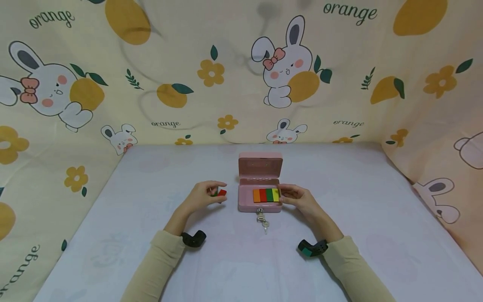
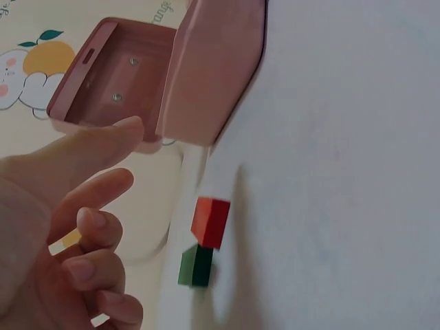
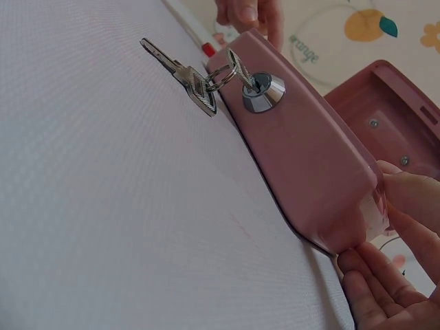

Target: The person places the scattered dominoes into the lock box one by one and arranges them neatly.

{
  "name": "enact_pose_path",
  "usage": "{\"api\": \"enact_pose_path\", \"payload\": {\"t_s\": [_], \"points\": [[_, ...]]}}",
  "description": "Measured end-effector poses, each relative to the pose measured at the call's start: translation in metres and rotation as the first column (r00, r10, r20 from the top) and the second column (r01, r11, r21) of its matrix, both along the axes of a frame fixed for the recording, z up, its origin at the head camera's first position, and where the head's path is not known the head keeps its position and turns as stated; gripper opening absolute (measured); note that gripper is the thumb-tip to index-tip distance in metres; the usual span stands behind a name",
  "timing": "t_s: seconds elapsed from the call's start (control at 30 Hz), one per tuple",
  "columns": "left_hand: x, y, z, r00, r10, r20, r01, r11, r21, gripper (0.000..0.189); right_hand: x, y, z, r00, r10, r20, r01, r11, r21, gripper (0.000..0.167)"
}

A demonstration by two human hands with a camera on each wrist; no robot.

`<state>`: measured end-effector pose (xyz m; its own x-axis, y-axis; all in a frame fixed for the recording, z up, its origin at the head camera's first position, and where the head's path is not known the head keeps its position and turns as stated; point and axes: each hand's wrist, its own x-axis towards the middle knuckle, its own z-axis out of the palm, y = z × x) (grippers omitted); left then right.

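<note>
A pink metal cash box (image 1: pixel 260 207) stands on the table with its lid (image 1: pixel 260 167) raised. Inside it, orange, red, green and yellow blocks (image 1: pixel 263 195) lie side by side in a row. My right hand (image 1: pixel 298 196) grips the box's right side, thumb at the rim and fingers low at the corner. Left of the box, my left hand (image 1: pixel 203 194) hovers with thumb and forefinger apart, holding nothing. Beside it on the table are a red block (image 2: pixel 211 221) and a green block (image 2: pixel 197 265), close together.
A key (image 3: pixel 240 69) sits in the lock (image 3: pixel 264 93) on the box's front. A second key (image 3: pixel 196 89) hangs from its ring onto the white table (image 1: pixel 241 260). Printed cloth (image 1: pixel 234 96) with rabbits and oranges rises behind the table and at both sides.
</note>
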<state>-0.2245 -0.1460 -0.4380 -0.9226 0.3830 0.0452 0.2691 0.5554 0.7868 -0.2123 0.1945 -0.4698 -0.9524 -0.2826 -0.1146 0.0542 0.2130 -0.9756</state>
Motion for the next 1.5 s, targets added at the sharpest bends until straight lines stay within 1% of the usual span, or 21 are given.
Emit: {"api": "enact_pose_path", "payload": {"t_s": [0.23,0.47,0.6,0.87,1.13,1.3,1.5], "points": [[-0.002,-0.009,-0.003,1.0,0.024,0.019,-0.023,1.0,-0.006,0.044,0.001,0.0,0.0,1.0,-0.001,-0.005,0.001,1.0,-0.005,0.055],[-0.005,-0.015,-0.005,0.997,0.061,0.055,-0.059,0.997,-0.04,0.046,0.001,0.0,-0.001,1.0,0.002,-0.018,-0.003,1.0,-0.022,0.055],[-0.008,-0.019,-0.008,0.995,0.075,0.069,-0.072,0.996,-0.05,0.047,0.001,0.0,0.0,1.0,-0.005,-0.007,0.005,1.0,-0.019,0.055],[-0.013,-0.025,-0.012,0.99,0.086,0.111,-0.082,0.996,-0.041,0.047,0.0,0.001,-0.001,1.0,-0.015,0.013,0.016,1.0,-0.017,0.055],[-0.015,-0.029,-0.012,0.987,0.094,0.133,-0.089,0.995,-0.047,0.048,-0.001,0.002,-0.003,1.0,-0.002,0.002,0.002,1.0,-0.01,0.056],[-0.017,-0.031,-0.014,0.985,0.087,0.149,-0.079,0.995,-0.057,0.051,-0.001,0.002,-0.002,1.0,-0.007,0.009,0.007,1.0,-0.017,0.056],[-0.02,-0.033,-0.018,0.981,0.085,0.172,-0.073,0.995,-0.075,0.053,0.0,0.001,-0.001,1.0,0.001,-0.004,-0.001,1.0,-0.017,0.055]]}}
